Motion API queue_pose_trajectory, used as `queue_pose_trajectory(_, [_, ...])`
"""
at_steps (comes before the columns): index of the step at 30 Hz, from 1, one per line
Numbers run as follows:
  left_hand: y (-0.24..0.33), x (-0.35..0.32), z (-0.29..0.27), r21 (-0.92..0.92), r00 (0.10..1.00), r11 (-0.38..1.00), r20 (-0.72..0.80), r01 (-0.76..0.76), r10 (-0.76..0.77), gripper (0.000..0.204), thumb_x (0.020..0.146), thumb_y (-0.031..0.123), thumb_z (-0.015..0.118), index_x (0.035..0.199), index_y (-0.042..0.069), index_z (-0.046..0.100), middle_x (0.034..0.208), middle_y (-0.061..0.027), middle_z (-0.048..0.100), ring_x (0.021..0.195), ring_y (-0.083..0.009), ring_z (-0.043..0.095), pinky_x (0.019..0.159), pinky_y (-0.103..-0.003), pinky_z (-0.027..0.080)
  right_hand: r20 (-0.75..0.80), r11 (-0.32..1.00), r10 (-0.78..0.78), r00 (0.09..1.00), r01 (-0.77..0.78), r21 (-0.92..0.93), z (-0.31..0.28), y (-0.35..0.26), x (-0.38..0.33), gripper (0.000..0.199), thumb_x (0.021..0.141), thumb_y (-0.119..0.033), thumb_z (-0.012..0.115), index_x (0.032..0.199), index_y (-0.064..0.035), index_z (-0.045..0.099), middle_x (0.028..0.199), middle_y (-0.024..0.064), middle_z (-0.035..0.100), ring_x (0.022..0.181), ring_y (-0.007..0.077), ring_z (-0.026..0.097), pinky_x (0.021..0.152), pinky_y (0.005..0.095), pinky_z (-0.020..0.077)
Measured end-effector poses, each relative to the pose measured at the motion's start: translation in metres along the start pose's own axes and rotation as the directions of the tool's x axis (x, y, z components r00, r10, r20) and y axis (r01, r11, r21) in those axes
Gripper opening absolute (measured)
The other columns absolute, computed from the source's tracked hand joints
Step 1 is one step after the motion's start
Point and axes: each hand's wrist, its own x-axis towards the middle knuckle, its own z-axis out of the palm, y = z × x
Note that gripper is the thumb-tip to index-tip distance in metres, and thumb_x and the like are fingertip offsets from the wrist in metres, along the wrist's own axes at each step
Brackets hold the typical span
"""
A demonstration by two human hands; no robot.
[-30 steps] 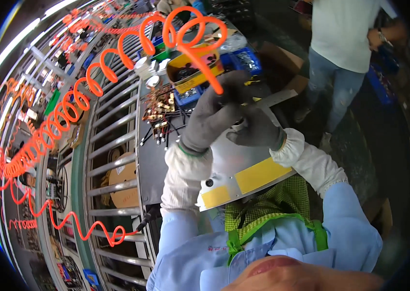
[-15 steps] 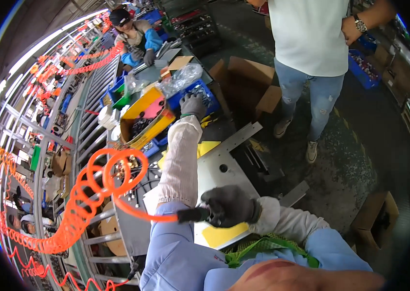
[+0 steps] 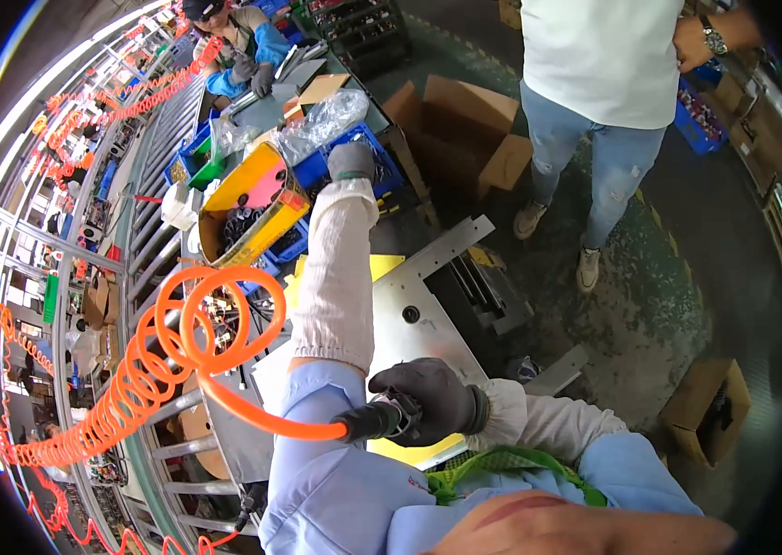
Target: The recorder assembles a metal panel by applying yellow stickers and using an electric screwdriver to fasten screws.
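My left hand (image 3: 351, 161), in a grey glove, is stretched forward over the blue bin (image 3: 384, 178) of small parts; its fingers point down and are hidden. My right hand (image 3: 428, 400), in a dark glove, is wrapped round a black air tool (image 3: 371, 421) close to my body. An orange coiled air hose (image 3: 271, 421) runs from that tool to the left. Below my hands lies a pale metal panel (image 3: 428, 319) with a round hole, and yellow sheets show at its edges. A yellow bin (image 3: 266, 231) with black parts stands left of my left hand.
Clear plastic bags (image 3: 326, 125) lie past the blue bin. A roller conveyor (image 3: 155, 222) runs along the left. A co-worker (image 3: 248, 55) in blue sleeves sits at the far end. Another person (image 3: 595, 111) stands on the right, near an open cardboard box (image 3: 460, 129). A smaller carton (image 3: 707, 412) sits lower right.
My left hand's fingers, visible over the blue bin before, now dip out of sight into it. My right hand keeps hold of the air tool, which has tilted slightly. The whole view has shifted a little.
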Motion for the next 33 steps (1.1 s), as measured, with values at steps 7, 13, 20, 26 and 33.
queue_pose_trajectory(7, [-0.025, 0.021, -0.005, 0.008, 0.997, 0.997, 0.001, -0.076, 0.076, 0.023, 0.083, 0.018, 0.055, 0.092, 0.010, 0.074, 0.100, -0.0186, 0.069, 0.095, -0.0337, 0.067, 0.083, -0.043, 0.054, 0.067, 0.993, -0.058, 0.996, 0.065, -0.102, 0.002, -0.001, 0.002, 0.047, 0.063, -0.022, 0.078, 0.103, -0.0078, 0.059, 0.079, 0.0099, 0.064, 0.067, 0.0312, 0.064, 0.060, 0.0391, 0.0511])
queue_pose_trajectory(13, [-0.032, 0.012, -0.010, -0.403, 0.998, 0.915, -0.033, 0.037, -0.055, 0.030, 0.082, 0.030, 0.057, 0.097, 0.008, 0.072, 0.105, -0.0189, 0.067, 0.097, -0.0365, 0.065, 0.086, -0.043, 0.051, -0.004, 0.996, -0.041, 0.999, 0.040, -0.081, 0.000, -0.001, 0.005, 0.047, 0.063, -0.019, 0.079, 0.104, -0.0075, 0.059, 0.081, 0.0112, 0.065, 0.068, 0.0310, 0.065, 0.061, 0.0375, 0.0516])
queue_pose_trajectory(20, [-0.040, -0.012, -0.007, -0.494, 0.911, -0.804, 0.390, 0.332, 0.137, 0.014, 0.096, 0.012, 0.050, 0.094, -0.001, 0.056, 0.080, -0.0077, 0.058, 0.064, -0.0121, 0.054, 0.050, -0.019, 0.048, 0.004, 0.998, -0.031, 1.000, 0.031, -0.052, 0.007, 0.002, 0.006, 0.047, 0.065, -0.020, 0.082, 0.104, -0.0062, 0.060, 0.079, 0.0115, 0.065, 0.068, 0.0297, 0.066, 0.061, 0.0353, 0.0516])
queue_pose_trajectory(26, [-0.015, -0.029, -0.017, -0.278, 0.919, -0.927, 0.367, 0.253, 0.142, 0.022, 0.095, 0.016, 0.052, 0.107, -0.001, 0.052, 0.096, -0.0141, 0.062, 0.085, -0.0246, 0.062, 0.061, -0.029, 0.056, 0.014, 0.996, -0.041, 0.999, 0.042, -0.075, 0.001, 0.005, 0.005, 0.046, 0.064, -0.020, 0.081, 0.102, -0.0051, 0.060, 0.079, 0.0122, 0.064, 0.067, 0.0300, 0.065, 0.060, 0.0354, 0.0514])
queue_pose_trajectory(33, [-0.032, -0.008, 0.005, -0.299, 0.915, -0.934, 0.399, 0.195, 0.063, 0.024, 0.096, 0.020, 0.054, 0.109, 0.001, 0.052, 0.096, -0.0105, 0.061, 0.087, -0.0224, 0.061, 0.064, -0.027, 0.056, 0.051, 0.998, -0.026, 0.998, 0.029, -0.047, 0.006, 0.009, 0.008, 0.045, 0.066, -0.021, 0.080, 0.103, -0.0046, 0.060, 0.081, 0.0128, 0.065, 0.069, 0.0303, 0.065, 0.062, 0.0360, 0.0524])
